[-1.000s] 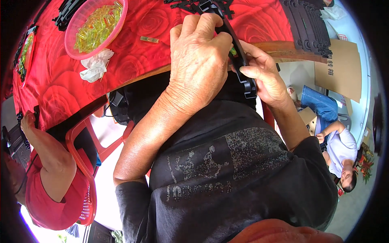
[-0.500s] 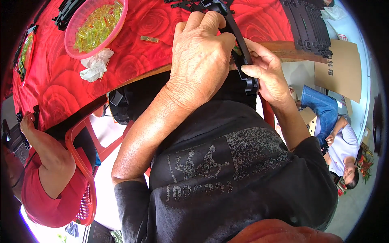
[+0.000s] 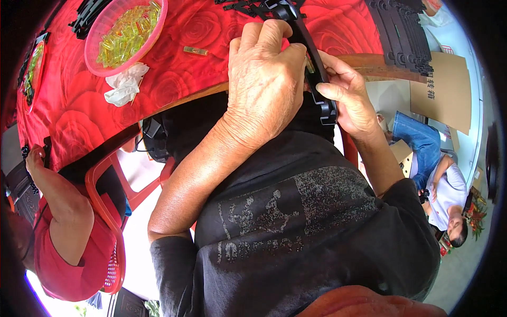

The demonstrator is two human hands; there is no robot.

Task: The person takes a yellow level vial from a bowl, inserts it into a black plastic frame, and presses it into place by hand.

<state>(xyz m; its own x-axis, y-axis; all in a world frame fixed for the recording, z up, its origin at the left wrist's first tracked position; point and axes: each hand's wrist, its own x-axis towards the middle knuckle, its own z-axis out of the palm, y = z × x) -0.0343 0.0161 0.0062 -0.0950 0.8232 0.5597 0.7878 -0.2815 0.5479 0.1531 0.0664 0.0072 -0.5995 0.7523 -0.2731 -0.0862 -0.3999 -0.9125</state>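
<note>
A long black plastic bar, which looks like a spirit level body, slants in front of my chest at the table edge. My right hand grips its lower part, thumb on the near face and fingers behind. My left hand is closed against the bar's upper left side with its fingers curled; the fingertips are hidden. Beside its knuckles a small yellowish vial shows in the bar. Another clear yellow vial lies alone on the red tablecloth.
A pink basket of yellow-green vials stands at the far left, beside crumpled white tissue. Black bars are stacked at the far right, near a cardboard box. One person sits at left, another at right.
My left hand has shifted slightly down and right along the bar, and a yellowish vial now shows in the bar. The person at left has moved an arm a little.
</note>
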